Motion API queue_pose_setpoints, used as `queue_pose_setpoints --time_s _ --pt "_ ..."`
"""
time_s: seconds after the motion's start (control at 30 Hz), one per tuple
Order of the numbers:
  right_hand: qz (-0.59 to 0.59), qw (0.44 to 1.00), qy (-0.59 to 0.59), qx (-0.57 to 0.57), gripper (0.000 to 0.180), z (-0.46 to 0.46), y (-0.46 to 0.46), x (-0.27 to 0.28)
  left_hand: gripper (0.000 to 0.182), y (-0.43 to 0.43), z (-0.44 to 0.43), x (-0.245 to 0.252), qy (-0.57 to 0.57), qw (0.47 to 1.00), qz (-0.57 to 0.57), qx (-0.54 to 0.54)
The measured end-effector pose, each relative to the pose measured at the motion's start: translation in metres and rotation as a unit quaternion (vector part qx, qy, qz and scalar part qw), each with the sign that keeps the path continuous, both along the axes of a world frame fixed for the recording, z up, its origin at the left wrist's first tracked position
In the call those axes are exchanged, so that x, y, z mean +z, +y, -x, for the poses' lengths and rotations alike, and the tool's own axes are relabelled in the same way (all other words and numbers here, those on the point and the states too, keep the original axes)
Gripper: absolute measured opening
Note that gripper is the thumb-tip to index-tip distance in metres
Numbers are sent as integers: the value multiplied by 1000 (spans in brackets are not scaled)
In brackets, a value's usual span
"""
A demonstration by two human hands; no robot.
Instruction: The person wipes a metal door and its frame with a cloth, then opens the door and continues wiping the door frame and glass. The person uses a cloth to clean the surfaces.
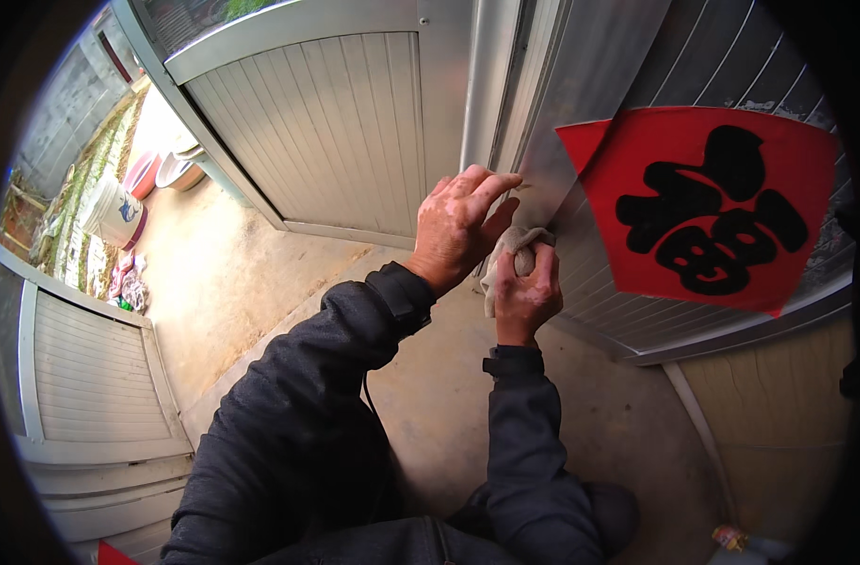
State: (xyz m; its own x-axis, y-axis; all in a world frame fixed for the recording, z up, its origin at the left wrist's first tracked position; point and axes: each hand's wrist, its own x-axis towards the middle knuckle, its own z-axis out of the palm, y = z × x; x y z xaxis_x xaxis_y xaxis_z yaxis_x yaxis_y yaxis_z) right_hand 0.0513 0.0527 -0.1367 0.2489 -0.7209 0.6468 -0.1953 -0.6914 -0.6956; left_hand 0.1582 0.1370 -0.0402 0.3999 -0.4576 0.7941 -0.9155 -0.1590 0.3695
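Observation:
A grey-beige cloth (520, 244) is bunched up in my right hand (530, 293), close against the edge of a metal-framed door panel (578, 78). Just above it, my left hand (462, 215) reaches to the same edge, thumb and forefinger apart. A small pale mark or scrap shows by the left fingertips; which of the two is unclear. Right of both hands, a red paper sheet (606, 233) with a large black character hangs on the dark ribbed door face, one corner lapping onto the smooth metal strip.
Another ribbed metal door (317, 127) stands ahead, and a third panel (98, 367) is at left. Outside on the concrete (211, 296) are a white bucket (112, 215), basins (178, 171) and crumpled cloth or plastic (128, 282). A pale board (769, 402) stands at lower right.

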Motion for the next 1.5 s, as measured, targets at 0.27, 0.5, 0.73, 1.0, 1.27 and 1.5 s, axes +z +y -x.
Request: queue_pose_setpoints --time_s 0.27,0.5,0.73,1.0,1.27,1.5 --pt "-30 999 14 2 31 9 -5 1 13 -20 -6 3 -91 994 -12 51" --pt "-46 998 31 0 31 14 -11 -9 12 -28 -9 8 -142 986 -35 86" --pt "-80 996 41 5 33 19 -12 -14 12 -37 -10 5 -121 983 -76 116" --pt "-90 995 28 16 33 23 -14 -15 18 -41 -14 6 -135 987 -45 81" --pt "-94 995 42 17 33 25 -16 -17 18 -42 -14 9 -143 986 -47 68" --pt "-90 995 40 20 33 26 -20 -20 12 -43 -15 15 -173 981 -65 58"
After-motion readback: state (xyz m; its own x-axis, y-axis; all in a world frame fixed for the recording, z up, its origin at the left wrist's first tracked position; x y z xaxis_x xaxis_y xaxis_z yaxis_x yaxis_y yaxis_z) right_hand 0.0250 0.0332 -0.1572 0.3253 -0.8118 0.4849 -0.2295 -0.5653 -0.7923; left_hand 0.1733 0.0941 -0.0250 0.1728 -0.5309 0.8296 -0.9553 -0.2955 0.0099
